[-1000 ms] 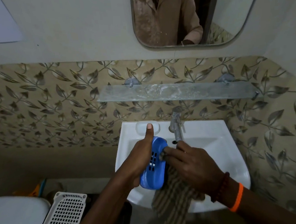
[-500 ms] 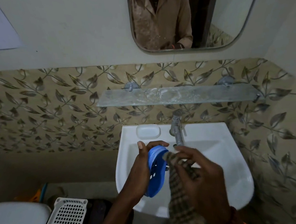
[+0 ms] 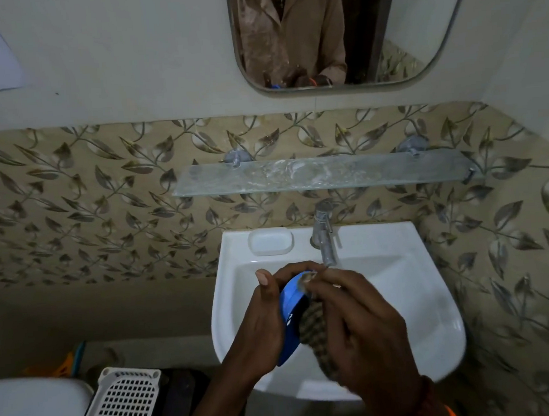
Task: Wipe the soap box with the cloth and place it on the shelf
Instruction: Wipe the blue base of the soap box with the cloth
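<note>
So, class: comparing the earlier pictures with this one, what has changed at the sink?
The left hand turned the soap box from flat-on to edge-on, thumb now folded over its top. The right hand slid the cloth against its inner face. Both grips stayed; shelf and sink unchanged.

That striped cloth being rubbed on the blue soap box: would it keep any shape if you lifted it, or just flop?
Probably flop: the cloth bunches under the right hand and its loose end droops below. It looks light, held without apparent effort. It seems to mould against the soap box that the left hand holds.
</note>
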